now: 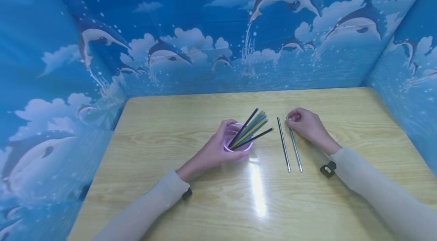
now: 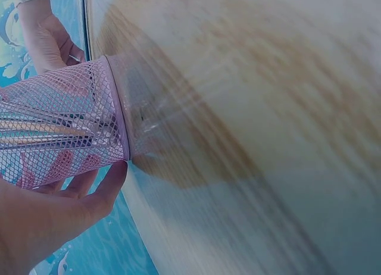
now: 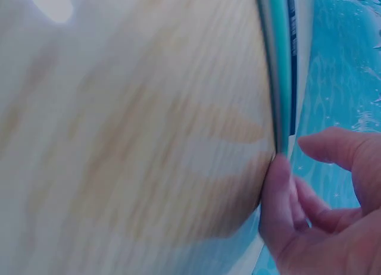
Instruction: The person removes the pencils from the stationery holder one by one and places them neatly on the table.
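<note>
My left hand [image 1: 220, 146] grips a pink mesh pencil cup [image 2: 65, 120] round its side, the thumb near its base. Several pencils [image 1: 250, 129], dark, yellow and teal, lean out of the cup toward the right. To the right, a dark pencil [image 1: 284, 144] and a teal pencil [image 1: 295, 150] lie side by side on the table, their eraser ends nearest me. My right hand [image 1: 308, 127] is at the far end of the teal pencil. One fingertip touches that end in the right wrist view, while another finger stands apart from it with a small gap.
The wood-grain table [image 1: 153, 127] is bordered at the back and sides by blue curtains [image 1: 191, 63] printed with dolphins. A bright light reflection [image 1: 257, 188] shows on the tabletop in front of the cup. A small black device [image 1: 328, 169] is on the right wrist.
</note>
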Motion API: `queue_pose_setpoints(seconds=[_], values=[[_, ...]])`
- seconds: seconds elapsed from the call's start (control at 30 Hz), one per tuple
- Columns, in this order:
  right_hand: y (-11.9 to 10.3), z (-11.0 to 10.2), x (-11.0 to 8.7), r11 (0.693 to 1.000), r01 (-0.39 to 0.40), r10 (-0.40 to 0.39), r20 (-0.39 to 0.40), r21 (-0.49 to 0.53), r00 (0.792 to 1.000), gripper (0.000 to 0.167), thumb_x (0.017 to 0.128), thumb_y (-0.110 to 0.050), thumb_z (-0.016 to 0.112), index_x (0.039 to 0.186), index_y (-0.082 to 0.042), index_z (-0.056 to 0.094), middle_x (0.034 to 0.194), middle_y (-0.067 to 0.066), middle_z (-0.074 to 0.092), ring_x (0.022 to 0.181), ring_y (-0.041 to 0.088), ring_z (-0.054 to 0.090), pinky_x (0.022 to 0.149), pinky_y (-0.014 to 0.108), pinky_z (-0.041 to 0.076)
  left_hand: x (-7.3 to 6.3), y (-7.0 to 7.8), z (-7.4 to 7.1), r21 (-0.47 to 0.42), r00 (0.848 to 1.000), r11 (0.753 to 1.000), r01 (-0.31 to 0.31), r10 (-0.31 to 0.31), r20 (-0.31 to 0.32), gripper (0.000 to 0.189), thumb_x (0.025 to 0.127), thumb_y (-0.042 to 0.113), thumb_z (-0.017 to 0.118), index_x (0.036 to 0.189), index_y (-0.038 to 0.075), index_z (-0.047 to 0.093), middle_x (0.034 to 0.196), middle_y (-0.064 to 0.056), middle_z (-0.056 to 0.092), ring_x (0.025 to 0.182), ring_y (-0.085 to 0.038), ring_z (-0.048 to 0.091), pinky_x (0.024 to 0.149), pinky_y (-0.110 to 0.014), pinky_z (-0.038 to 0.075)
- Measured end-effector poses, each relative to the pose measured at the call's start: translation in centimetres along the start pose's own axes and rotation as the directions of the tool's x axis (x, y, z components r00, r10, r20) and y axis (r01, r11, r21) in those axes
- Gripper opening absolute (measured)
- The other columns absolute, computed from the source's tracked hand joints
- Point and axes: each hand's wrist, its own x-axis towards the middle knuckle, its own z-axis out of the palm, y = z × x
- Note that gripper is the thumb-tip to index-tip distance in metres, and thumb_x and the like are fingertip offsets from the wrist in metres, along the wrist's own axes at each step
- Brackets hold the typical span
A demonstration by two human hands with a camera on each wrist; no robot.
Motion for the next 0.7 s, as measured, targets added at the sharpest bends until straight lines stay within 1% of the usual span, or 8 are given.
queue_pose_setpoints(seconds=[0.17, 0.3, 0.4, 0.53, 0.6, 0.63, 0.7], values=[[-0.3, -0.1, -0.6, 0.999, -0.012, 0.012, -0.015, 0.043, 1.0, 0.049, 0.105, -0.025, 0.072, 0.138, 0.008, 0.06, 0.123, 0.025, 0.069, 0.115, 0.043, 0.067, 0.102, 0.06, 0.055, 0.0, 0.0, 0.0, -0.003, 1.0, 1.0, 0.0, 0.0, 0.003, 0.098, 0.086, 0.018, 0.096, 0.16, 0.011, 0.034, 0.149, -0.003, 0.058, 0.137, -0.027, 0.06, 0.116, -0.042, 0.05], [-0.3, -0.1, -1.0, 0.995, -0.017, 0.022, -0.047, 0.099, 0.999, 0.048, 0.107, -0.027, 0.071, 0.138, 0.007, 0.06, 0.124, 0.024, 0.067, 0.117, 0.042, 0.065, 0.103, 0.057, 0.054, 0.0, 0.1, -0.1, 0.008, 1.0, 1.0, 0.005, -0.005, 0.001, 0.098, 0.086, 0.02, 0.096, 0.16, 0.012, 0.034, 0.15, -0.002, 0.058, 0.139, -0.026, 0.058, 0.116, -0.041, 0.05], [-0.5, -0.1, -1.4, 0.987, -0.004, 0.018, -0.084, 0.159, 0.996, 0.048, 0.108, -0.031, 0.069, 0.138, 0.005, 0.061, 0.126, 0.022, 0.066, 0.117, 0.039, 0.064, 0.101, 0.048, 0.052, -0.1, 0.3, -0.1, 0.014, 1.0, 1.0, 0.007, -0.007, 0.0, 0.096, 0.086, 0.021, 0.096, 0.159, 0.015, 0.034, 0.151, 0.0, 0.058, 0.141, -0.024, 0.057, 0.117, -0.04, 0.049], [-1.1, 0.2, -2.2, 0.973, 0.025, 0.004, -0.124, 0.229, 0.992, 0.045, 0.11, -0.034, 0.066, 0.137, 0.003, 0.063, 0.125, 0.019, 0.067, 0.112, 0.028, 0.063, 0.092, 0.027, 0.052, -0.1, 0.4, -0.1, 0.011, 1.0, 1.0, 0.008, -0.008, 0.004, 0.096, 0.086, 0.02, 0.096, 0.159, 0.018, 0.034, 0.153, 0.0, 0.057, 0.144, -0.023, 0.055, 0.119, -0.04, 0.047], [-1.4, 0.3, -2.6, 0.961, 0.045, -0.007, -0.138, 0.275, 0.99, 0.044, 0.111, -0.033, 0.065, 0.136, 0.003, 0.063, 0.123, 0.019, 0.067, 0.108, 0.022, 0.063, 0.087, 0.019, 0.053, -0.2, 0.4, -0.1, 0.007, 1.0, 1.0, 0.009, -0.009, 0.004, 0.097, 0.086, 0.019, 0.096, 0.159, 0.02, 0.032, 0.154, 0.0, 0.057, 0.144, -0.023, 0.055, 0.119, -0.04, 0.047], [-1.6, 0.3, -2.8, 0.951, 0.054, -0.01, -0.143, 0.305, 0.99, 0.044, 0.112, -0.032, 0.065, 0.136, 0.004, 0.063, 0.122, 0.019, 0.067, 0.106, 0.02, 0.063, 0.085, 0.016, 0.054, -0.2, 0.3, -0.1, 0.001, 1.0, 1.0, 0.007, -0.007, 0.006, 0.097, 0.086, 0.018, 0.096, 0.159, 0.02, 0.031, 0.154, 0.0, 0.057, 0.144, -0.023, 0.055, 0.119, -0.04, 0.046], [-1.8, 0.4, -3.3, 0.928, 0.079, -0.021, -0.159, 0.364, 0.987, 0.043, 0.113, -0.03, 0.064, 0.136, 0.005, 0.063, 0.12, 0.019, 0.068, 0.102, 0.017, 0.066, 0.085, 0.015, 0.057, -0.1, 0.2, 0.0, -0.009, 1.0, 1.0, 0.001, -0.001, 0.009, 0.097, 0.086, 0.017, 0.096, 0.159, 0.021, 0.03, 0.154, -0.001, 0.056, 0.143, -0.025, 0.055, 0.119, -0.041, 0.047]])
